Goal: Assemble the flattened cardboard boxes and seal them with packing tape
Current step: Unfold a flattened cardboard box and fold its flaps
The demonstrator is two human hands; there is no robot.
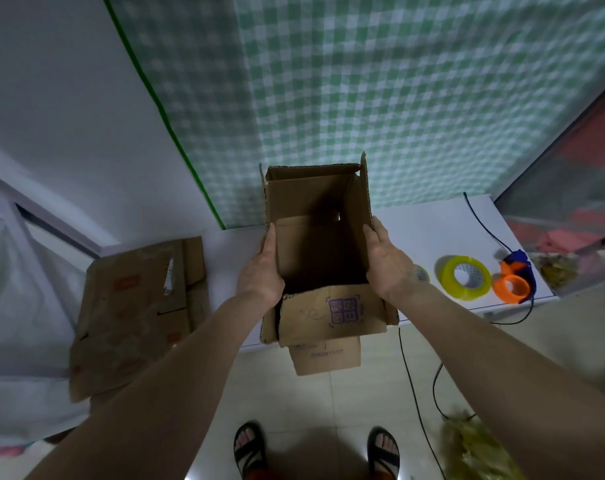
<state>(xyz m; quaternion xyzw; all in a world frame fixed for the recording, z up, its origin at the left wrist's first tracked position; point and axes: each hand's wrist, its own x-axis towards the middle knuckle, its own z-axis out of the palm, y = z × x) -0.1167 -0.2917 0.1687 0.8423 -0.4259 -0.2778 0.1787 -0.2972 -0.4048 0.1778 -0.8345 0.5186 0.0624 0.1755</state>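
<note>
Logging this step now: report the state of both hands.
Left hand: grips the cardboard box by its left wall.
Right hand: grips its right wall.

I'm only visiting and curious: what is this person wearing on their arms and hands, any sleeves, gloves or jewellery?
Nothing shows on them. Both forearms are bare for all their visible length, with no sleeve in view. The left hand and right hand wear no gloves, and no rings, watch or bracelets are visible.

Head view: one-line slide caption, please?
Both hands, left and right, hold an opened brown cardboard box beside a yellow-green packing tape roll.
</note>
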